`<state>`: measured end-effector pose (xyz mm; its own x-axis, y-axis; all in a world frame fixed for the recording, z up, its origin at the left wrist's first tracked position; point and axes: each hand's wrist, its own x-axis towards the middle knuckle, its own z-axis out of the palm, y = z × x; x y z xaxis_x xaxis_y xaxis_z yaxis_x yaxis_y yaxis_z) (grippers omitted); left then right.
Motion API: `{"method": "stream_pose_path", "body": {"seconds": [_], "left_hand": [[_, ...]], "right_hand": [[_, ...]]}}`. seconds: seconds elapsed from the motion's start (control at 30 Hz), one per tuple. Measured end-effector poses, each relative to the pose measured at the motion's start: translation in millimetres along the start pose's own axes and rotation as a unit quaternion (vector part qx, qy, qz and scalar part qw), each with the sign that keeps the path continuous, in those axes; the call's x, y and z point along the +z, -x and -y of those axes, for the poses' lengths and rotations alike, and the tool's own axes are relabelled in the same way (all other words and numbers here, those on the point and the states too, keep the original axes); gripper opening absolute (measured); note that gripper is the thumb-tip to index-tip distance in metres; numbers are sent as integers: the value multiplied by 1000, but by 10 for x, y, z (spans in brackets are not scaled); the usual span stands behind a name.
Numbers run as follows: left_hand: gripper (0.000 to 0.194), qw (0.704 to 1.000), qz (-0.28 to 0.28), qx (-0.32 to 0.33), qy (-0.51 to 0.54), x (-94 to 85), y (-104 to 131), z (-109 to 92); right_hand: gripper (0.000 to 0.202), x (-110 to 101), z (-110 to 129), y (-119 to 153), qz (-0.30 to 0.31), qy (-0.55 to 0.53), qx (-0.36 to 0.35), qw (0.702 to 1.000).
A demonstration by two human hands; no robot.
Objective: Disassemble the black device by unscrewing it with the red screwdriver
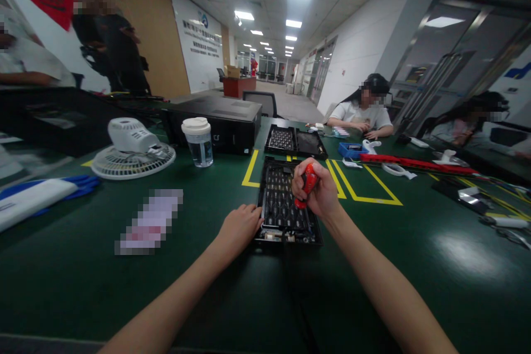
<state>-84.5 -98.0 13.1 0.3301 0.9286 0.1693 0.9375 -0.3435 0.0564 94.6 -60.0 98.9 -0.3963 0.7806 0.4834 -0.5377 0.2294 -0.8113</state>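
On the green table lies an open black plastic case (286, 239) with rows of dark oval pieces inside. Small parts and a cylinder show at its near end, from which a black cable (293, 293) runs toward me. My left hand (240, 225) rests along the case's left edge, fingers stretched out and touching it. My right hand (321, 191) is wrapped round the red handle of a screwdriver (309, 178), held tilted over the right half of the case. The screwdriver's tip is too hard to make out.
Behind is a second open black case (282, 141). To the left stand a lidded cup (199, 141), a white fan (133, 149) and a large black box (219, 121). A blue tray (350, 149) and red strip (398, 162) lie right. Several people are around the table.
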Motion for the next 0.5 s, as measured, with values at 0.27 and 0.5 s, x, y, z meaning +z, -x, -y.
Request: {"method": "stream_pose_path", "body": {"seconds": [0.27,0.5], "left_hand": [[29,1000,-5,4,-6,5,1,3],[29,1000,-2,2,-1,-2,6,3]], "right_hand": [[22,76,-10,45,-43,39,-28,998],[20,144,-27,56,-98,72,-45,992]]}}
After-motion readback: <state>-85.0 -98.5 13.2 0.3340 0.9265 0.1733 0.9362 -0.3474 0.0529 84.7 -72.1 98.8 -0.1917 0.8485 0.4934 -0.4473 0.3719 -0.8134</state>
